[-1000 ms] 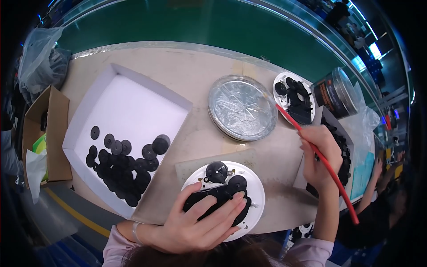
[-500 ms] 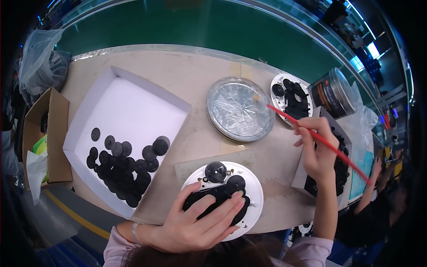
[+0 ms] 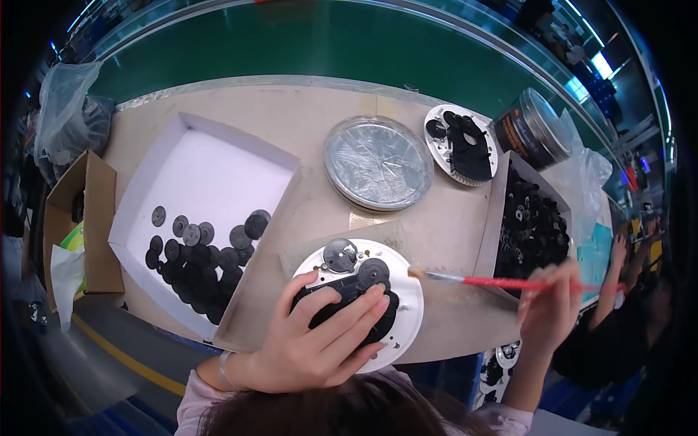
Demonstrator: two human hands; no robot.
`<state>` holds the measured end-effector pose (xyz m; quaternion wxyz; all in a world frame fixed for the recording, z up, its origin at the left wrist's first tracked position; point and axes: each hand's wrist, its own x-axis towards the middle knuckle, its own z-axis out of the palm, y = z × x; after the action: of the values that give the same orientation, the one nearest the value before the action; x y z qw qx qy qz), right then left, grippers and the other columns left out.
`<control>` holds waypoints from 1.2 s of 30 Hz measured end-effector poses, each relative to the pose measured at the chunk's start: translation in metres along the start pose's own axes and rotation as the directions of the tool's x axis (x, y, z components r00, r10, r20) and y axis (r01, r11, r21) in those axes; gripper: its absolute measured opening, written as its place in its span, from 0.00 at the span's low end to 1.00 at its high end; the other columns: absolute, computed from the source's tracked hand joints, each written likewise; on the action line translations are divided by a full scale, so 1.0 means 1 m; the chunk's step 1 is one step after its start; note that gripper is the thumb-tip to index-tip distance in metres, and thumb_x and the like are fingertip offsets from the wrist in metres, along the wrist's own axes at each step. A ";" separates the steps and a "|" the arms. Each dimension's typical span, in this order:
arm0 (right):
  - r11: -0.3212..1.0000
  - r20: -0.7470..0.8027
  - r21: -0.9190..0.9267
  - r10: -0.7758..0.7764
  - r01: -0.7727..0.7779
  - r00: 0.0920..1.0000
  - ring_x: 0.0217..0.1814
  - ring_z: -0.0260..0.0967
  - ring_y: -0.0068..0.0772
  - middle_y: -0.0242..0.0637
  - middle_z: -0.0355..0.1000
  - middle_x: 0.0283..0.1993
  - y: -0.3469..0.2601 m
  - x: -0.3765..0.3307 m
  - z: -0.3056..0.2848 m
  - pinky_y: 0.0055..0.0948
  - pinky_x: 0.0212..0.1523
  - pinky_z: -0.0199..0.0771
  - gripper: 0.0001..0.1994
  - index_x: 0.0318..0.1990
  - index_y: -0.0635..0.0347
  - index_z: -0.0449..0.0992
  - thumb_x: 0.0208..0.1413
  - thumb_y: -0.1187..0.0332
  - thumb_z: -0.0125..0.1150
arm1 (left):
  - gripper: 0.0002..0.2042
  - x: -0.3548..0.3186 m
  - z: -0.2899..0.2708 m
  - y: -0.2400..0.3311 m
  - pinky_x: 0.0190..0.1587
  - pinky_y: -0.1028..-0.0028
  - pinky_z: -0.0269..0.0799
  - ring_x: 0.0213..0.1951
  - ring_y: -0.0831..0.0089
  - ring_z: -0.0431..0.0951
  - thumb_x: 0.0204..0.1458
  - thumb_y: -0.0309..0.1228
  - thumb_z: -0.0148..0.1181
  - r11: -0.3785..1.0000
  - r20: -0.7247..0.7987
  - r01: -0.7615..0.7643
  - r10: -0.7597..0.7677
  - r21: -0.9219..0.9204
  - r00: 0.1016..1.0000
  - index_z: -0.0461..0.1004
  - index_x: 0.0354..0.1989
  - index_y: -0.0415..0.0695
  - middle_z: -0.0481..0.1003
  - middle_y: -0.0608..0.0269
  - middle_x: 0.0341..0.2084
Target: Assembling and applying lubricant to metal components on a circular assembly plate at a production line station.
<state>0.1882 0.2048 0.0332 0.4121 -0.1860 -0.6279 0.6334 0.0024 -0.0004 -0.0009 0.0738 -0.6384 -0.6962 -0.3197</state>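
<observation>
A white round plate point(image 3: 411, 308) with a black geared mechanism lies near the front edge of the table. My left hand point(image 3: 320, 341) presses on the mechanism, its fingers curled over the black housing point(image 3: 338, 292). One fingertip touches a black gear point(image 3: 374, 273) on it; a dark round part point(image 3: 339, 255) sits at the plate's far side. Slightly blurred, my right hand point(image 3: 552, 301) grips a red-handled paintbrush point(image 3: 472, 280) held nearly level. Its bristle tip is close to the plate's right rim; whether they touch I cannot tell.
A shallow round container point(image 3: 378, 163) with crinkled clear film stands beyond the plate. At left is a white box point(image 3: 211, 156) of black gears, beside a cardboard box point(image 3: 100, 225). A second plate assembly point(image 3: 465, 174), a dark tub point(image 3: 534, 131) and a box of black parts point(image 3: 534, 218) stand right.
The brush tip has swung from the round container toward the plate's right rim. My right hand has moved right and nearer. My left hand stays on the mechanism; the view has shifted slightly.
</observation>
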 end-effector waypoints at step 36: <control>0.615 0.426 -0.613 -0.271 0.496 0.863 0.16 0.66 0.27 0.34 0.70 0.22 -0.029 -0.052 0.028 0.19 0.18 0.65 0.12 0.30 0.55 0.66 0.53 0.59 0.58 | 0.20 -0.007 0.000 -0.005 0.50 0.64 0.62 0.35 0.70 0.64 0.32 0.38 0.69 1.000 -0.009 0.013 -0.013 -0.011 1.000 0.78 0.37 0.47 0.76 0.70 0.41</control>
<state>0.2061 0.1435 0.0504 0.3389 -0.0931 -0.8994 0.2600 -0.0009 -0.0062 -0.0063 0.0714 -0.6327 -0.6983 -0.3270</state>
